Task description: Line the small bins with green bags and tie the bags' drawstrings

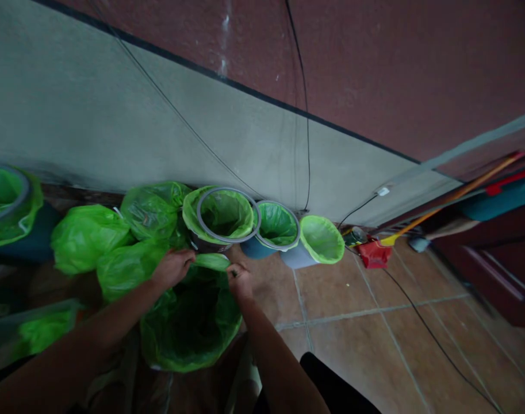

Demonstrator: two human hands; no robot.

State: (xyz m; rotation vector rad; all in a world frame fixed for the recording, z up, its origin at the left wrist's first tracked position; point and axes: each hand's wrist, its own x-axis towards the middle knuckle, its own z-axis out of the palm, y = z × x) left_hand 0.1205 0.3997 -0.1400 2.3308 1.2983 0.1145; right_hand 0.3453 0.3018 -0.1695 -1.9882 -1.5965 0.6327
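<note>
Right below me stands a bin lined with a green garbage bag (158,339), its mouth wide and its inside dark. My left hand (175,268) is closed on the bag's far edge, and my right hand (240,280) is closed on the same edge a little to the right. Between the two hands the plastic is drawn into a taut band. Just beyond them is another lined bin, with a grey ring (204,223) lying tilted over its green liner (193,210). The body of the bin below me is mostly hidden.
Filled green bags (89,236) lie to the left, near another lined bin (12,241). Along the wall stand a blue bin (253,248) and a white bin (294,259), both lined. Farther right are a red dustpan (374,253), a black cable (426,328) and another person's arm (452,229).
</note>
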